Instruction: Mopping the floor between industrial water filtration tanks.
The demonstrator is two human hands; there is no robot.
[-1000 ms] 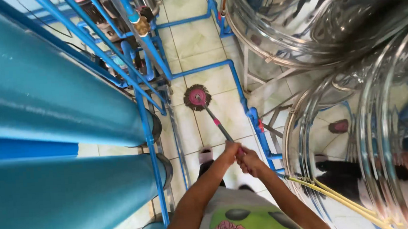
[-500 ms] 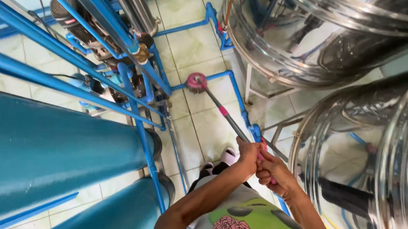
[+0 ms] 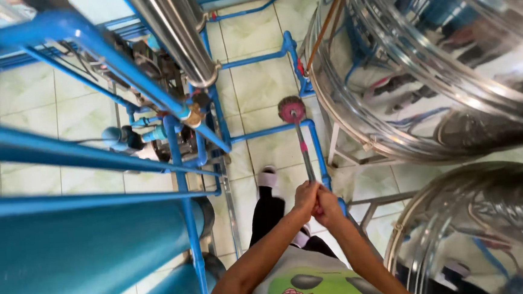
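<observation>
**Two hands on a mop handle, hemmed in by pipes and steel tanks**

Seen from above, a person stands on pale green floor tiles in a narrow aisle. The left hand and right hand sit pressed together, fingers curled shut around the top of a thin metal mop handle. The handle slopes away from the body to a round pink-and-grey mop head, which rests on the floor just beside a low blue floor pipe.

The likely trouble is snagging — the mop head lies right against that pipe and near a blue pipe elbow, so a push forward could catch it or jolt a joint. To the right, a large shiny steel tank on a metal stand crowds the handle; a wide swing could knock it. A foot in a white sock stands close to the pipe run — a trip risk, in my judgement, especially if the tiles are wet.
</observation>
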